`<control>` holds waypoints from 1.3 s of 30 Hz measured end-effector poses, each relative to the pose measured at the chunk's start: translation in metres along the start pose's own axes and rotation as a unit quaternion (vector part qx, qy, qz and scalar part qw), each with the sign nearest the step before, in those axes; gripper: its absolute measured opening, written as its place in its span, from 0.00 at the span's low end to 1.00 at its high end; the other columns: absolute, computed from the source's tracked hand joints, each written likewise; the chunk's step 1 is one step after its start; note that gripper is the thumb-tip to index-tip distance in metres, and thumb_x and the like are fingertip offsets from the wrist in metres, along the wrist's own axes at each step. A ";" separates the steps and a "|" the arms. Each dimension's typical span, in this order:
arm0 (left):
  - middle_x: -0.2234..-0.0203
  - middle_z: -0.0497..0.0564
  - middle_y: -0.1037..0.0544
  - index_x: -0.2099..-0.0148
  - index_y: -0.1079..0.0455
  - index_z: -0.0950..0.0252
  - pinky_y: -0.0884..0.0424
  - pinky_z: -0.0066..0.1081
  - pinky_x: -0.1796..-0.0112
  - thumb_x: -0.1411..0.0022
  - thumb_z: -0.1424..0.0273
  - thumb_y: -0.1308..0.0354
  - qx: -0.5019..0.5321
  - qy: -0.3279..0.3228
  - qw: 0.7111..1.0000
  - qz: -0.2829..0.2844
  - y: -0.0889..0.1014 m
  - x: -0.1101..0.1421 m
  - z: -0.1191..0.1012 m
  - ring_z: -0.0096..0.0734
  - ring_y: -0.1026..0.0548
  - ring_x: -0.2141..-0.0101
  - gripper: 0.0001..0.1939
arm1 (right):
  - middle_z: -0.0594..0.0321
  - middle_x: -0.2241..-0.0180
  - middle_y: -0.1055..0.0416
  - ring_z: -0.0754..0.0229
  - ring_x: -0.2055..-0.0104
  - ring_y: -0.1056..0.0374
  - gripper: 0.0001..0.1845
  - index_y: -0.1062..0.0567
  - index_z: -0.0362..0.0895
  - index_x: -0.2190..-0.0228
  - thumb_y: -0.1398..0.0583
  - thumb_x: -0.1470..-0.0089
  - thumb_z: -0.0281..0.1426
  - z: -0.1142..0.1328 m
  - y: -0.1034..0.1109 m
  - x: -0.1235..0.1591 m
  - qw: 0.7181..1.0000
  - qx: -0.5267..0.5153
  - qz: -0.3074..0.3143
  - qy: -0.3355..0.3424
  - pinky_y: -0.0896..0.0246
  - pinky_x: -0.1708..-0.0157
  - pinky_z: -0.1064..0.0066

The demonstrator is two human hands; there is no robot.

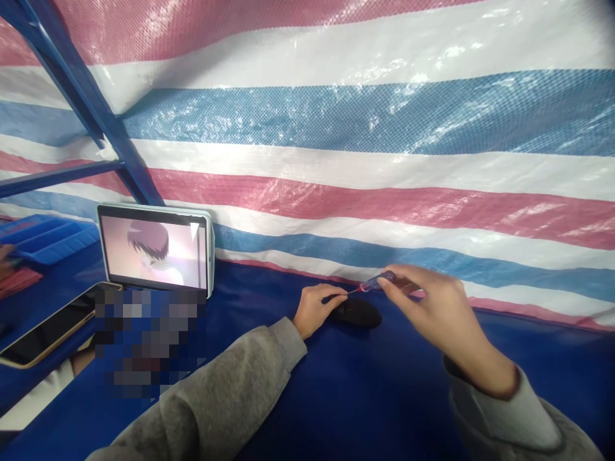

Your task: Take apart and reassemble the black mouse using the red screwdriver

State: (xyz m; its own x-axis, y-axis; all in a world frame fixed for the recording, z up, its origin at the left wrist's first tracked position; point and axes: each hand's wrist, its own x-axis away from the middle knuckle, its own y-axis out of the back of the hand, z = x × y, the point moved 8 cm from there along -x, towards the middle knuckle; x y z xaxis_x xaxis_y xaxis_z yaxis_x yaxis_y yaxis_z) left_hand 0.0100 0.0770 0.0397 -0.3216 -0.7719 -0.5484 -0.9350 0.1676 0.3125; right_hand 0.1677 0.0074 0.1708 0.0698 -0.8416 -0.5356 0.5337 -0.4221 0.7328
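Note:
My right hand [435, 307] pinches the clear purplish handle of a small screwdriver [377, 282] between thumb and fingers. Its thin shaft slants down to the left, past a red collar. At the tip of the shaft, the thumb and fingertips of my left hand [317, 308] are drawn together; whatever lies between them is too small to make out. Just below the shaft, a black computer mouse [360, 312] rests on the blue table [331, 397], close against my left fingers. Whether the tip touches the mouse cannot be seen.
To the left, a tablet [156, 250] in a pale case stands propped up, playing a cartoon. A phone [57, 326] lies nearer, beside a pixelated patch. Blue trays [52, 237] and another person's hand [6, 259] are at far left. A striped sheet [336, 121] hangs behind, with a blue metal frame [91, 96].

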 end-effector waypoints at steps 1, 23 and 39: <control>0.64 0.48 0.17 0.61 0.20 0.61 0.25 0.32 0.55 0.36 0.66 0.39 -0.002 -0.003 1.000 0.001 0.000 0.000 0.000 0.34 0.19 0.63 0.07 | 0.63 0.71 0.22 0.57 0.72 0.25 0.11 0.23 0.47 0.66 0.42 0.43 0.40 0.001 0.000 0.000 1.000 0.004 0.001 0.004 0.31 0.69 0.66; 0.45 0.53 0.27 0.41 0.31 0.58 0.37 0.39 0.45 0.38 0.53 0.40 -0.182 -0.115 0.956 0.201 -0.038 0.010 -0.008 0.40 0.29 0.46 0.26 | 0.64 0.76 0.23 0.56 0.73 0.25 0.10 0.24 0.47 0.68 0.42 0.45 0.38 -0.025 0.015 -0.003 0.995 0.064 -0.006 -0.070 0.33 0.69 0.67; 0.49 0.52 0.25 0.40 0.32 0.56 0.35 0.36 0.50 0.35 0.50 0.44 -0.217 -0.094 0.950 0.204 -0.039 0.010 -0.003 0.38 0.27 0.51 0.27 | 0.64 0.74 0.23 0.55 0.71 0.27 0.08 0.24 0.47 0.69 0.43 0.45 0.36 -0.028 0.003 -0.002 0.987 0.143 0.044 -0.054 0.38 0.68 0.65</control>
State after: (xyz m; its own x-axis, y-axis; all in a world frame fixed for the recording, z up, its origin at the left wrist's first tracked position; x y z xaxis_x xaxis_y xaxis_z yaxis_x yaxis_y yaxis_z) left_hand 0.0432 0.0612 0.0244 -0.7029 -0.5673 -0.4289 -0.5906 0.1295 0.7965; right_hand 0.1923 0.0173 0.1623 0.0067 -0.9037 -0.4282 0.2682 -0.4109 0.8714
